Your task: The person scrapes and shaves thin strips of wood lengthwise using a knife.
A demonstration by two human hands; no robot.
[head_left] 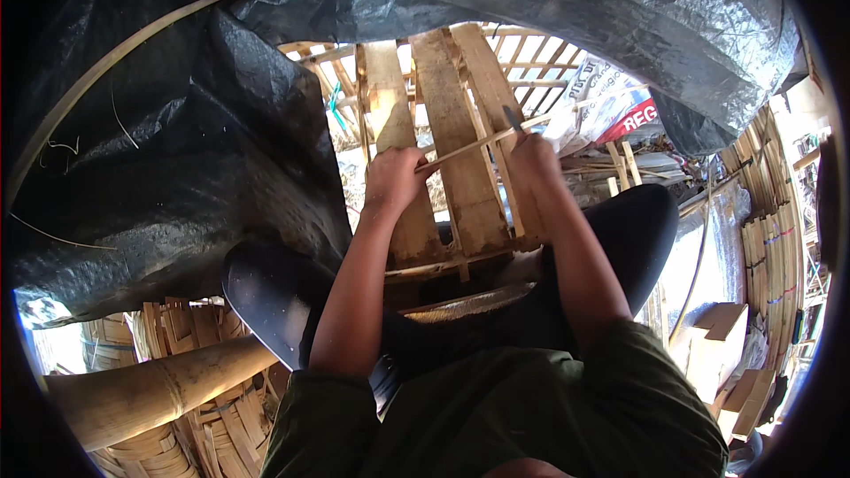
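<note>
My left hand point(395, 175) is closed round one end of a thin bamboo strip point(471, 149). The strip runs up to the right, across wooden planks point(450, 137), toward my right hand. My right hand point(535, 159) is closed round a knife, whose dark blade point(511, 118) points up and to the left, beside the far part of the strip. The knife's handle is hidden in my fist. Whether the blade touches the strip I cannot tell. Both hands are above the planks, in front of my bent knees.
Black plastic sheeting point(168, 159) hangs at the left and across the top. A thick bamboo pole point(168, 389) lies at the lower left, over woven bamboo point(146, 451). A printed sack point(602, 106) is beyond my right hand. Bundled bamboo strips point(768, 248) stand at the right.
</note>
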